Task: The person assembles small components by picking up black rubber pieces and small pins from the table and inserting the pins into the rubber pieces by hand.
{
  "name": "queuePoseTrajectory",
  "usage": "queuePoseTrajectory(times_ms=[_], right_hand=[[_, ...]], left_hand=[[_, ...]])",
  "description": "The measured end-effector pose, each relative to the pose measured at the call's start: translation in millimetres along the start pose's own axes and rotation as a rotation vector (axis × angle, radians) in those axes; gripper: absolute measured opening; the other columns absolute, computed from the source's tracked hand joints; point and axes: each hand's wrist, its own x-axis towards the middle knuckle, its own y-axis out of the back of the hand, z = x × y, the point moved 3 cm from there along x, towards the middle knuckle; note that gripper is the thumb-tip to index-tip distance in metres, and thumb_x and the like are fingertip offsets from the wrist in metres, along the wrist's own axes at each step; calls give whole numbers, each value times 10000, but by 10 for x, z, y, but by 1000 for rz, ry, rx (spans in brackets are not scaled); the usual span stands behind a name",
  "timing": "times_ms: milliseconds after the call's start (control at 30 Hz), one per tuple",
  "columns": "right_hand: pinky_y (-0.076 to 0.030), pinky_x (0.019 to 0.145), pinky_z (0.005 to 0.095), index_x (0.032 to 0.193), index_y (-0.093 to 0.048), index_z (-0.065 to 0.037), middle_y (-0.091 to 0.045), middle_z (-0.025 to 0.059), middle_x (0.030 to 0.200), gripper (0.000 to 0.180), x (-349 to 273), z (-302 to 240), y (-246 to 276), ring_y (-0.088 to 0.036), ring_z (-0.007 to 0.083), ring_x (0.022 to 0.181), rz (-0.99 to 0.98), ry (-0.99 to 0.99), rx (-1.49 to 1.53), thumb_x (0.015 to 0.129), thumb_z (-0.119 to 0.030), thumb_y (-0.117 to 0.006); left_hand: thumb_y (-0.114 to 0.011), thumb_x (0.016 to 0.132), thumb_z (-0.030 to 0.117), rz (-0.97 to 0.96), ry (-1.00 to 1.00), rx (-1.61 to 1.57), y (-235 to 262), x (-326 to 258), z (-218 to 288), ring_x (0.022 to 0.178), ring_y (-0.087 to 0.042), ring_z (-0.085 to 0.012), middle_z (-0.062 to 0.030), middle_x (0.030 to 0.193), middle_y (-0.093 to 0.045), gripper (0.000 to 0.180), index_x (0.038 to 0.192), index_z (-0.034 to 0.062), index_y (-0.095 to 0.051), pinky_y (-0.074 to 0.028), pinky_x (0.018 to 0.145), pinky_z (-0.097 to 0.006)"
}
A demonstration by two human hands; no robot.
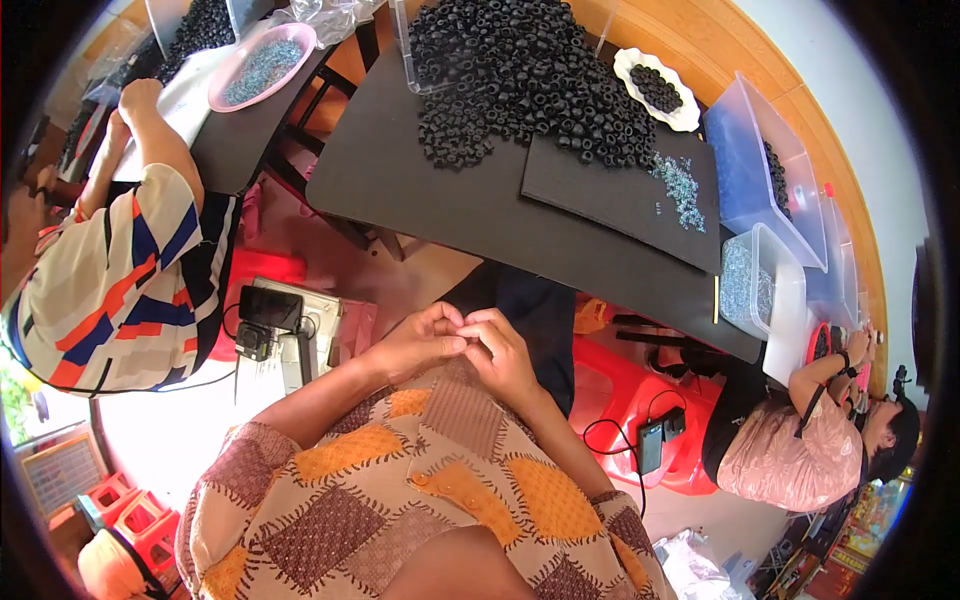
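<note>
My left hand (425, 336) and my right hand (499, 352) meet above my lap, short of the near table edge. Both have curled fingers, with thumbs and fingertips pinched together. Whatever lies between the fingertips, if anything, is too small or hidden to make out. Beyond them, on the dark table (385, 165), a large heap of small black hollow caps (520, 75) is spread out. A black board (610, 200) lies on the table, partly under the heap. Small clear bluish pieces (680, 190) are scattered at the board's right end.
A white scalloped dish (686, 116) with black pieces stands at the back right. Plastic bins (745, 165) and a tub of bluish pieces (745, 285) line the right edge. People sit on both sides; devices rest on a red stool (610, 390) and beside the left person.
</note>
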Motion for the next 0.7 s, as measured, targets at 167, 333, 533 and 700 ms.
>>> queuePoseTrajectory(times_ms=[167,333,533,700], right_hand=[[-522,701,374,949,-620,-44,-594,106,984,189,-10,16,-12,-632,294,864,26,19,-15,770,-6,-667],[-522,694,362,946,-619,-53,-595,98,981,210,1,-5,-15,-632,282,862,30,23,-2,756,5,-688],[-522,687,355,925,-610,-52,-599,95,967,214,-5,58,-21,-634,279,845,62,6,4,748,1,-718],[-522,680,357,917,-608,-50,-610,96,959,207,-3,76,-28,-635,282,834,53,-3,4,750,-3,-721]], left_hand=[[-664,920,58,26,9,-20,16,3,-27,964,-598,-116,-32,1040,-601,248,1094,110,-495,-503,842,-252],[-678,910,61,12,13,-10,73,34,-60,957,-599,-117,-30,1028,-601,259,1087,112,-496,-506,833,-255],[-707,893,96,44,-9,7,41,73,-65,947,-593,-115,-36,1009,-603,271,1067,103,-499,-500,828,-256],[-729,883,130,65,-20,-13,55,78,-92,934,-589,-115,-43,991,-611,283,1048,95,-501,-488,832,-255]])
